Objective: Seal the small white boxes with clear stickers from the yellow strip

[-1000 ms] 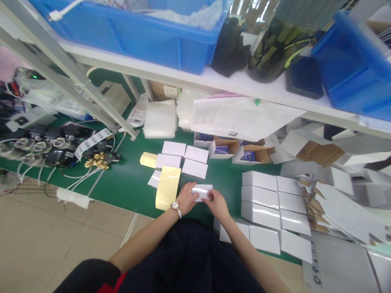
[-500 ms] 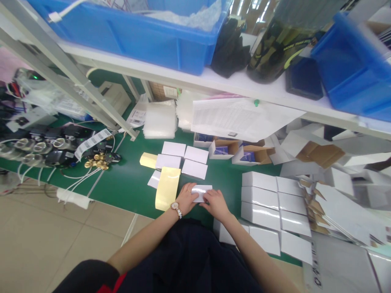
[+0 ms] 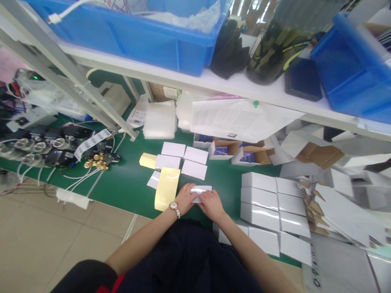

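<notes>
A small white box (image 3: 201, 189) lies near the green table's front edge, between my two hands. My left hand (image 3: 185, 197), with a watch at the wrist, grips its left end. At the right end my right hand (image 3: 212, 203) has its fingers closed over the box's top face. A yellow label sheet (image 3: 167, 187) lies just left of my left hand, partly over several flat white boxes (image 3: 194, 169). Rows of closed white boxes (image 3: 261, 199) stand to the right of my right hand.
Open cartons with blue packs (image 3: 221, 151) stand behind, below a hanging paper (image 3: 241, 118). A white shelf (image 3: 183, 79) carrying blue bins (image 3: 137, 38) crosses overhead. Brass-fitted parts with tubes (image 3: 97, 162) lie left; folded cardboard (image 3: 342, 207) is piled right.
My right hand has shifted slightly left, its fingers now farther over the top of the white box. My left hand stays at the box's left end.
</notes>
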Available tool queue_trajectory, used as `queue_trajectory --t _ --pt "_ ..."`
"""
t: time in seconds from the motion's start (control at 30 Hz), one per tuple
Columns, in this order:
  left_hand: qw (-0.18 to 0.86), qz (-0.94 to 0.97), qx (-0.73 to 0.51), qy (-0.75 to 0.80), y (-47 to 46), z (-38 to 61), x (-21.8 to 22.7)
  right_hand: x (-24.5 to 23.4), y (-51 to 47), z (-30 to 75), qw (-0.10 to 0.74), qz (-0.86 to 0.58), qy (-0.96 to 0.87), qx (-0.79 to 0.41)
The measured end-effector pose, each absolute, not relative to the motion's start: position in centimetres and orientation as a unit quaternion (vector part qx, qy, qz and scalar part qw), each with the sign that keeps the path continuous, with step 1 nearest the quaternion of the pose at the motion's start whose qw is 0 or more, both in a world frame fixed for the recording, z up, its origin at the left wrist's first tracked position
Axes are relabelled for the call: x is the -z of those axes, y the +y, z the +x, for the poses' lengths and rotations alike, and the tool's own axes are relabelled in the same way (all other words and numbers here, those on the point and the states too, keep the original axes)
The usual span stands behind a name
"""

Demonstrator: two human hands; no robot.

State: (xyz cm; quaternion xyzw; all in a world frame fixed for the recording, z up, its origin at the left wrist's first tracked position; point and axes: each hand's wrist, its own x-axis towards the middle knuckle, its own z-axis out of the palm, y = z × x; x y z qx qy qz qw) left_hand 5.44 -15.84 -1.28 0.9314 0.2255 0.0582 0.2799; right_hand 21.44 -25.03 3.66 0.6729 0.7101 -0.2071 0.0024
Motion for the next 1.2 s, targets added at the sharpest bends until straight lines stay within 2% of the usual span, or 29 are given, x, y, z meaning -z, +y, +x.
queue_trajectory --t 0.43,0.63,0.9,1.2 --pt "0.282 0.929 -0.06 0.23 -15.9 5.5 1.4 -3.3 -24.9 21.2 0.019 0.67 0.71 0.217" --pt "0.281 0.93 -0.054 0.229 -15.8 5.4 1.0 -4.1 -24.1 22.2 -0.003 0.704 0.64 0.309" --pt "0.277 0.933 -0.048 0.226 -15.7 5.4 0.9 -4.7 -23.5 22.3 0.053 0.776 0.557 0.291" --pt "0.274 0.934 -0.047 0.223 -15.6 5.5 0.7 -5.1 -23.3 22.0 0.068 0.772 0.566 0.282"
